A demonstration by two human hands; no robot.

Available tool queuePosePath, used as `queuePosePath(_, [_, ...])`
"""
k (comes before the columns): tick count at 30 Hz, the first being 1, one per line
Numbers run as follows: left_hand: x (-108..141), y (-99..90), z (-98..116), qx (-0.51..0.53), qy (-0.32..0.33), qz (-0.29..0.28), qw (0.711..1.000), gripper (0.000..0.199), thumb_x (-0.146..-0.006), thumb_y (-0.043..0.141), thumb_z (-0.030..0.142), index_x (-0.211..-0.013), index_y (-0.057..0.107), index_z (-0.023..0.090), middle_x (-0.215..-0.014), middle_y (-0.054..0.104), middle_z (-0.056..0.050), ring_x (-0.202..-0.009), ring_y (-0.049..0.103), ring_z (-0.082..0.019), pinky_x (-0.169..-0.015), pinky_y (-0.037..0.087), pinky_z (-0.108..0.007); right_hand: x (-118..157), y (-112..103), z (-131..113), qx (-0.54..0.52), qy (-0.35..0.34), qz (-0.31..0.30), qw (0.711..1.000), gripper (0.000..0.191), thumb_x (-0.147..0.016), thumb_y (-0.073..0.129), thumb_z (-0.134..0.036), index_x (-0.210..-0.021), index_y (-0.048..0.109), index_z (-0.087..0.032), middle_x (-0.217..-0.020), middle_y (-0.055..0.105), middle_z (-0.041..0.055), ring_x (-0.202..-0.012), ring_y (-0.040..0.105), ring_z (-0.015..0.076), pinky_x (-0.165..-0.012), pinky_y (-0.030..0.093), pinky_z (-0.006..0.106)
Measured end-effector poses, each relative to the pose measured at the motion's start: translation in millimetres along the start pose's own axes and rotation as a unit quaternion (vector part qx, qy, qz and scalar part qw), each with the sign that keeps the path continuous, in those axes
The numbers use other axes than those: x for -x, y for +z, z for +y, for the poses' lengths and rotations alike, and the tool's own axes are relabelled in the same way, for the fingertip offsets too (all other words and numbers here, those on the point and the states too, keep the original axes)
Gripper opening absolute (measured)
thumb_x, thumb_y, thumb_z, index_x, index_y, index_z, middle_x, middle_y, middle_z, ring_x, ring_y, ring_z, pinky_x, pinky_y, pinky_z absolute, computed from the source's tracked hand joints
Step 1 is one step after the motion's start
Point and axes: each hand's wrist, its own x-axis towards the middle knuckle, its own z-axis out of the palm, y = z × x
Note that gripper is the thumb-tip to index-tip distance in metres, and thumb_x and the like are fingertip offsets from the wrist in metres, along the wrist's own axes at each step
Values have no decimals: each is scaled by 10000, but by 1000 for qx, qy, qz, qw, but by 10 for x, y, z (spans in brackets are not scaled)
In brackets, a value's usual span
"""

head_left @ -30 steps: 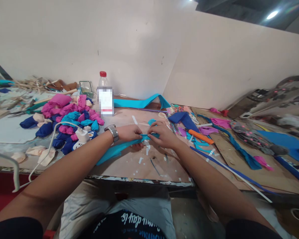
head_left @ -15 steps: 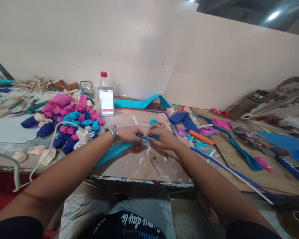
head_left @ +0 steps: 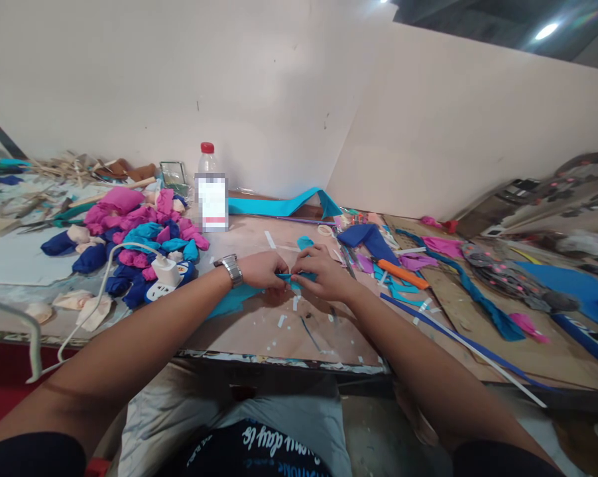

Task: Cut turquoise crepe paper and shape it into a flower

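Over the middle of the table, both my hands pinch a turquoise fabric strip (head_left: 232,301). My left hand (head_left: 262,270), with a metal watch (head_left: 229,270) on its wrist, is closed on the strip; its loose part trails left beneath my wrist onto the tabletop. Close beside it, my right hand (head_left: 321,273) grips the same strip, which looks narrow and folded between the fingertips. Fingers cover much of the held section. Just behind my right hand lies a small turquoise scrap (head_left: 305,242).
On the left are bunched fabric pieces (head_left: 144,218), a white charger (head_left: 167,270) with a cable, and a bottle (head_left: 207,159). An orange-handled cutter (head_left: 403,274), fabric scraps and a blue strip (head_left: 428,320) lie right. A pale wall (head_left: 274,99) stands behind.
My left hand and wrist have shifted slightly right, nearer my right hand. Less of the strip shows under my left forearm. The right hand has hardly moved.
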Motion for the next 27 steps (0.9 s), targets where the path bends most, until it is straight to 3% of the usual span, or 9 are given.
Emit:
queuePosePath(4, [8,-30,-19,-15,17,-12,1000,234,-822,692,369,-834,744,141,-791,780,-45,-694,706,-161,-647,492,-222,0,-6,3,1,-19,-3,1000,152,-965,614,-275,-915,730,-190,-916,723,87,-1006,609,260,-953,306,465])
queuePosePath(10, [6,-98,-67,-35,66,-36,997,370,-948,568,436,-914,772,129,-849,784,-59,-735,684,-151,-685,486,-214,7,-18,20,5,-19,-4,1000,157,-966,619,-277,-908,736,-190,-901,728,82,-994,629,253,-953,322,455])
queuePosePath(15, [8,-133,-81,-16,100,-72,992,364,-989,525,405,-967,786,153,-957,797,-52,-824,694,-148,-813,500,-222,10,-40,22,2,-15,-9,1000,176,-972,608,-284,-890,732,-189,-886,735,76,-986,631,241,-955,324,448])
queuePosePath(21, [4,-116,-86,-1,65,-61,996,348,-974,564,414,-910,775,145,-921,798,-70,-758,693,-154,-760,513,-238,19,-49,12,10,-7,4,1000,158,-949,645,-305,-874,737,-201,-884,742,67,-977,640,244,-996,293,476])
queuePosePath(27, [-21,-31,-118,144,6,-106,984,350,-938,629,462,-943,759,137,-888,793,-87,-732,719,-154,-745,559,-250,6,-28,-1,9,5,8,1000,125,-944,661,-298,-933,746,-207,-901,763,67,-971,651,248,-991,287,481])
